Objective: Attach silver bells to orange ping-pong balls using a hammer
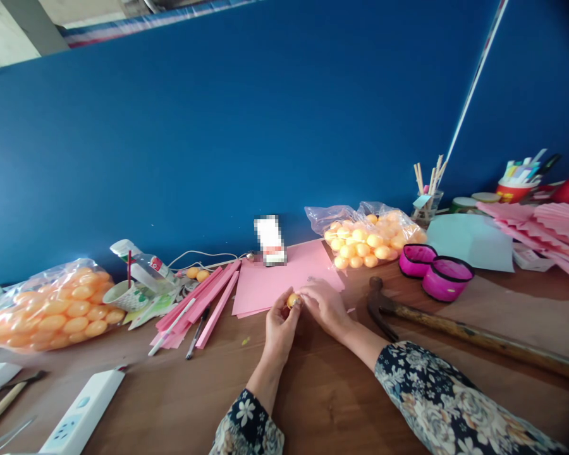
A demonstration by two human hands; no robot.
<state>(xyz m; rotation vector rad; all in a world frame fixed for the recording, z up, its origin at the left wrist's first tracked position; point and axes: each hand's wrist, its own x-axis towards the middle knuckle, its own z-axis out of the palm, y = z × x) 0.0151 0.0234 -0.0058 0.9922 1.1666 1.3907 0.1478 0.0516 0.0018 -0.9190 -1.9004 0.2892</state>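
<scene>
An orange ball, like a ping-pong ball (293, 301), is held between the thumb and fingers of my left hand (281, 322), just above the front edge of the pink paper sheets (284, 278). From the right, my right hand (326, 308) comes close to the ball. Its thumb and index finger bend together beside it, and anything between them is too small to make out. Behind both hands, a blurred-out phone-like object (270, 241) stands on the pink paper.
Bags of orange balls lie left (57, 316) and right (360, 240). Pink paper strips (208, 294), a pen (198, 332) and a plastic bottle (146, 268) are left. A hammer (436, 325) and magenta tape-like rings (448, 278) lie right. A power strip (83, 411) is front left.
</scene>
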